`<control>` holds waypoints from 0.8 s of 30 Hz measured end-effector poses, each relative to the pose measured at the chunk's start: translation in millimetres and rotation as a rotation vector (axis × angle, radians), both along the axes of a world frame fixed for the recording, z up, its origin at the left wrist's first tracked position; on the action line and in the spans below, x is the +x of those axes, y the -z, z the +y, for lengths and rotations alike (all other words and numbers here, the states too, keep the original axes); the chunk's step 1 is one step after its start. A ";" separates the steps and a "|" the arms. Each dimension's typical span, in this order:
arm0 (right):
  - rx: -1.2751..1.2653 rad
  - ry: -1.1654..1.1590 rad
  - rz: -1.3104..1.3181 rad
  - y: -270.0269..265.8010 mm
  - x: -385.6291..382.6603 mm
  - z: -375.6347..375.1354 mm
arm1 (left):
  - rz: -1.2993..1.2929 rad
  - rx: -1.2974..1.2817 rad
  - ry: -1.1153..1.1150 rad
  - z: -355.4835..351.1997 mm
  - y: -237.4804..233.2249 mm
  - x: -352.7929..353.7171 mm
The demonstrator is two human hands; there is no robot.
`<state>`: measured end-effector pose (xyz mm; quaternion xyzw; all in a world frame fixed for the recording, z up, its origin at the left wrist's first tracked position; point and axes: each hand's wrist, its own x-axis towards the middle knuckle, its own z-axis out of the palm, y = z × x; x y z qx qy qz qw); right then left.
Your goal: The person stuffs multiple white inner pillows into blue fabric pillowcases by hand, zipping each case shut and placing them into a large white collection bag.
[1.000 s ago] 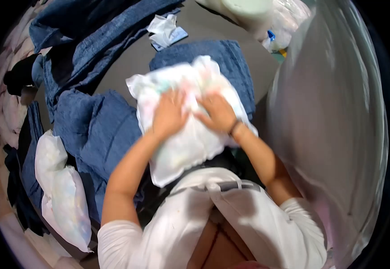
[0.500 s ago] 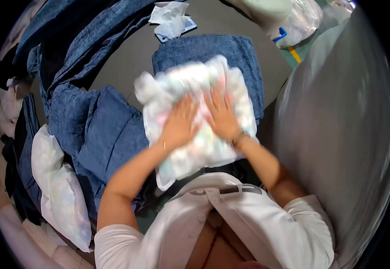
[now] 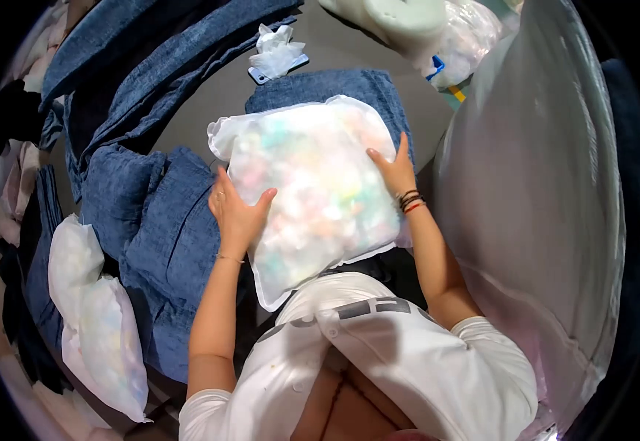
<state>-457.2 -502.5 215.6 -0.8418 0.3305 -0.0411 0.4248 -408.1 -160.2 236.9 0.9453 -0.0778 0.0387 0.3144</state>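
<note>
A plump white cushion insert (image 3: pixel 312 191), its multicoloured filling showing through thin fabric, lies in front of my body. The far part rests over folded blue fabric (image 3: pixel 349 84). My left hand (image 3: pixel 239 213) is at the cushion's left side, thumb and fingers spread against its edge. On the opposite side, my right hand (image 3: pixel 397 173) is also open, with thumb and index finger wide apart. Some fingers of both hands are hidden behind the cushion's sides.
Folded blue cloth (image 3: pixel 165 220) is piled at left beside another white filled cushion (image 3: pixel 99 316). A phone (image 3: pixel 279 67) with crumpled tissue (image 3: pixel 276 50) lies at the back. A large greyish plastic-wrapped bulk (image 3: pixel 529 198) stands at right.
My hands have moved apart from the top middle of the cushion to its left and right sides. The cushion has shifted slightly left, and the view has moved a little.
</note>
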 end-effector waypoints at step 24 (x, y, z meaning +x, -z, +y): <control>-0.154 -0.168 -0.574 -92.4 -25.9 4.4 | 0.064 -0.427 0.438 -143.5 53.8 92.1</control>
